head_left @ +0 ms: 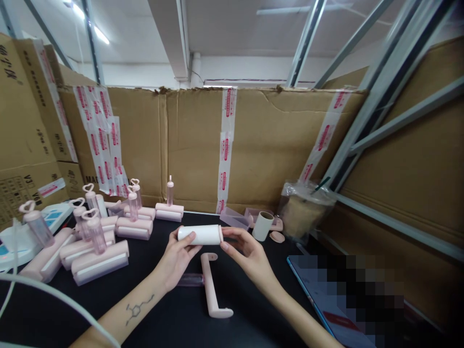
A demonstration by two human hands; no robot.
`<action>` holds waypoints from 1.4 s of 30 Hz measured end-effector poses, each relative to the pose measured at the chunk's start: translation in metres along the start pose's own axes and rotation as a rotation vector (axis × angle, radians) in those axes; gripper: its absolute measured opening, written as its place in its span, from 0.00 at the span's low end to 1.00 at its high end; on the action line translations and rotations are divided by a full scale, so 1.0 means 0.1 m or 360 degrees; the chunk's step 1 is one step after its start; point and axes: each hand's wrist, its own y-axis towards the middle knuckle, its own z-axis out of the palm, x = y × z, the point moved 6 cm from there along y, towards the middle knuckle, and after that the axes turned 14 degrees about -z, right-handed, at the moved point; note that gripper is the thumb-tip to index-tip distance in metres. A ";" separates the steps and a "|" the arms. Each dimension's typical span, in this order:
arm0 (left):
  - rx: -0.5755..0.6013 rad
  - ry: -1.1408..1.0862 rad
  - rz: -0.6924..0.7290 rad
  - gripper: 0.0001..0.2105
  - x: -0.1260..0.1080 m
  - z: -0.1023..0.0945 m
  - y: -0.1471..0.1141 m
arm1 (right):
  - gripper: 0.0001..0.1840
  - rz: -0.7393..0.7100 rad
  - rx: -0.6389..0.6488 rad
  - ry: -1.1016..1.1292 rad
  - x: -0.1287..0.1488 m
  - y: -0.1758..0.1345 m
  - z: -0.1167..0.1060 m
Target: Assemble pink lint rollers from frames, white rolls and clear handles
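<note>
My left hand (180, 252) is wrapped round a white sticky roll (201, 235), held level above the black table. At the roll's right end, the thumb and fingers of my right hand (244, 246) pinch a pink end cap (221, 234), which sits against the roll. Below both hands, a pink roller frame (210, 290) with bent ends lies on the table. Its clear handle (190, 280) points left, partly behind my left wrist.
Several pink lint rollers (99, 263) with heart-topped handles stand at the left. A cardboard tube (263, 225), pink discs (277, 237) and a bagged drink cup (304, 212) are at the back right. A blue-edged tablet (311, 295) lies at right; a pale cable (61, 299) crosses the left.
</note>
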 end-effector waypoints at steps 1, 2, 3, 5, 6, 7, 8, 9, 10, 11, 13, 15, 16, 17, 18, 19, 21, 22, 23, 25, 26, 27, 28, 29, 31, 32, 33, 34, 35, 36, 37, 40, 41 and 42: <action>-0.0009 -0.0003 0.0004 0.12 0.00 0.00 -0.01 | 0.12 0.0003 0.0017 -0.0024 0.01 0.00 0.00; -0.0019 -0.0005 0.0011 0.12 0.00 0.00 -0.01 | 0.12 0.0005 0.0040 -0.0062 0.02 0.00 0.00; -0.0030 -0.0007 0.0021 0.13 0.00 0.00 -0.01 | 0.12 0.0004 0.0067 -0.0106 0.03 0.00 0.00; -0.0058 -0.0006 0.0041 0.12 0.00 -0.02 -0.01 | 0.13 -0.0005 0.0132 -0.0182 0.05 -0.02 0.03; -0.0074 -0.0003 0.0049 0.12 0.00 -0.03 0.00 | 0.14 -0.0009 0.0165 -0.0211 0.06 -0.03 0.05; -0.0092 0.0002 0.0057 0.11 0.00 -0.05 0.01 | 0.16 -0.0015 0.0197 -0.0238 0.07 -0.04 0.07; -0.0110 0.0010 0.0068 0.10 0.01 -0.07 0.02 | 0.17 -0.0025 0.0225 -0.0263 0.08 -0.06 0.09; -0.0129 0.0022 0.0081 0.11 0.01 -0.10 0.03 | 0.18 -0.0035 0.0253 -0.0296 0.08 -0.08 0.12; -0.0146 0.0037 0.0097 0.11 0.01 -0.12 0.04 | 0.18 -0.0042 0.0276 -0.0327 0.08 -0.09 0.14; -0.0161 0.0056 0.0117 0.13 0.01 -0.14 0.05 | 0.18 -0.0039 0.0293 -0.0338 0.07 -0.11 0.16; -0.0179 0.0106 0.0159 0.15 0.02 -0.15 0.04 | 0.17 0.0026 0.0270 -0.0244 0.01 -0.13 0.18; -0.0172 0.0176 0.0190 0.18 0.02 -0.13 0.02 | 0.18 0.0160 0.0164 -0.0044 -0.08 -0.13 0.16; -0.0158 0.0221 0.0197 0.19 0.02 -0.10 0.00 | 0.20 0.0217 0.0098 0.0043 -0.12 -0.12 0.14; -0.0137 0.0275 0.0198 0.19 0.03 -0.07 -0.01 | 0.23 0.0254 0.0036 0.0100 -0.15 -0.11 0.11; -0.0113 0.0337 0.0193 0.20 0.04 -0.03 -0.03 | 0.25 0.0287 0.0001 0.0148 -0.17 -0.09 0.09; -0.0089 0.0408 0.0187 0.21 0.04 0.00 -0.05 | 0.26 0.0322 0.0003 0.0191 -0.17 -0.08 0.08; -0.0049 0.0560 0.0178 0.23 0.03 0.04 -0.07 | 0.25 0.0410 0.0052 0.0280 -0.17 -0.05 0.08; -0.0036 0.0611 0.0169 0.26 0.02 0.04 -0.07 | 0.23 0.0458 0.0067 0.0323 -0.16 -0.04 0.07; -0.0018 0.0754 0.0161 0.30 -0.01 0.03 -0.06 | 0.20 0.0495 0.0063 0.0354 -0.15 -0.03 0.05; 0.0025 0.1227 0.0138 0.40 -0.07 -0.02 -0.04 | 0.16 0.0518 -0.0009 0.0373 -0.13 0.00 -0.03; 0.0062 0.1638 0.0125 0.44 -0.08 -0.04 -0.03 | 0.16 0.0518 -0.0058 0.0387 -0.14 0.01 -0.08; 0.0094 0.1898 0.0097 0.45 -0.09 -0.08 -0.02 | 0.16 0.0518 -0.0104 0.0405 -0.14 0.03 -0.12; 0.0143 0.2139 0.0063 0.43 -0.08 -0.12 -0.02 | 0.16 0.0516 -0.0145 0.0424 -0.15 0.04 -0.17; 0.0194 0.2298 0.0026 0.38 -0.07 -0.16 -0.02 | 0.16 0.0514 -0.0181 0.0440 -0.17 0.06 -0.22; 0.0281 0.2404 -0.0050 0.24 -0.05 -0.21 -0.01 | 0.16 0.0508 -0.0236 0.0460 -0.18 0.08 -0.28; 0.0303 0.2426 -0.0075 0.19 -0.03 -0.22 -0.01 | 0.16 0.0506 -0.0253 0.0468 -0.18 0.09 -0.31; 0.0304 0.2421 -0.0094 0.16 -0.02 -0.23 0.00 | 0.17 0.0505 -0.0260 0.0475 -0.17 0.10 -0.32; 0.0285 0.2394 -0.0109 0.14 -0.02 -0.23 0.01 | 0.18 0.0497 -0.0272 0.0481 -0.15 0.11 -0.34; 0.0257 0.2350 -0.0124 0.13 -0.01 -0.23 0.03 | 0.19 0.0482 -0.0296 0.0484 -0.14 0.12 -0.35; 0.0226 0.2295 -0.0140 0.13 -0.01 -0.23 0.05 | 0.20 0.0461 -0.0336 0.0487 -0.11 0.13 -0.38; 0.0193 0.2230 -0.0151 0.14 -0.02 -0.22 0.07 | 0.20 0.0439 -0.0390 0.0492 -0.09 0.14 -0.40; 0.0114 0.2014 -0.0139 0.16 -0.02 -0.19 0.10 | 0.18 0.0418 -0.0534 0.0543 -0.07 0.15 -0.47; 0.0102 0.1950 -0.0120 0.16 -0.01 -0.17 0.11 | 0.17 0.0434 -0.0534 0.0571 -0.07 0.14 -0.46; 0.0098 0.1894 -0.0101 0.17 0.00 -0.16 0.11 | 0.16 0.0455 -0.0512 0.0599 -0.08 0.14 -0.45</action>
